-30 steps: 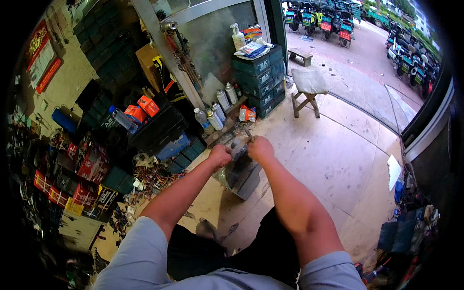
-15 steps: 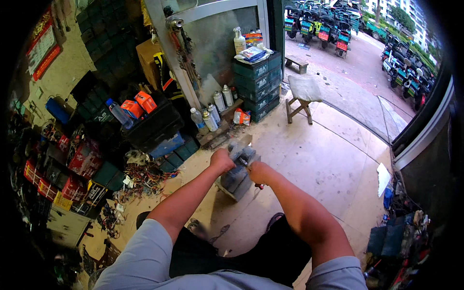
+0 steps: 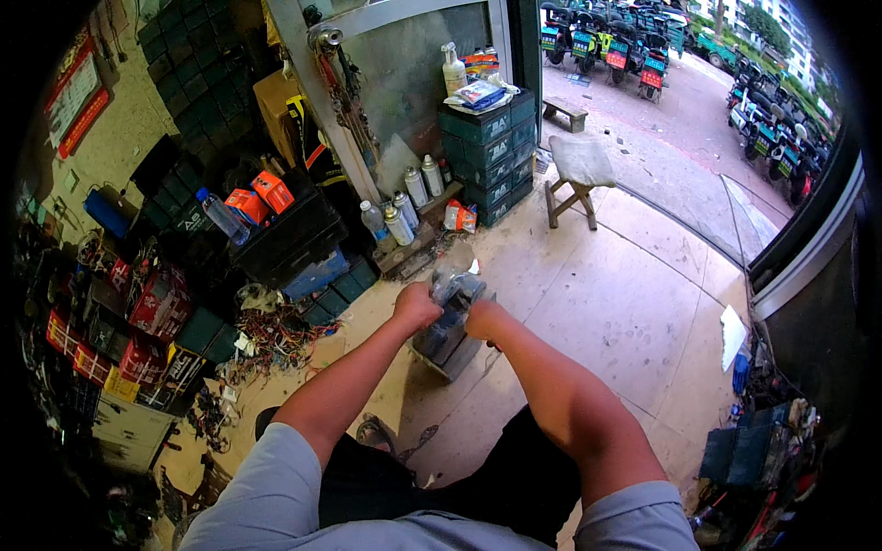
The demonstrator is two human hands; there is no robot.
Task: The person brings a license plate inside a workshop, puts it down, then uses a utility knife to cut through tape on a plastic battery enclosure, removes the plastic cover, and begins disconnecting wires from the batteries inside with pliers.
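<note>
Converging forearms [image 3: 562, 381], right hand [image 3: 488, 320] curled

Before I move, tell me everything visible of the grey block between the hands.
The block is dark grey and boxy, with a flat-sided lower part and uneven, paler pieces at its far end. Its material is unclear, perhaps metal. It appears to stand on the pale tiled floor, slantwise in view. The left hand is curled at its left edge; the right hand overlaps its right side, though contact there can't be told. Finer parts are blurred or hidden.
</note>
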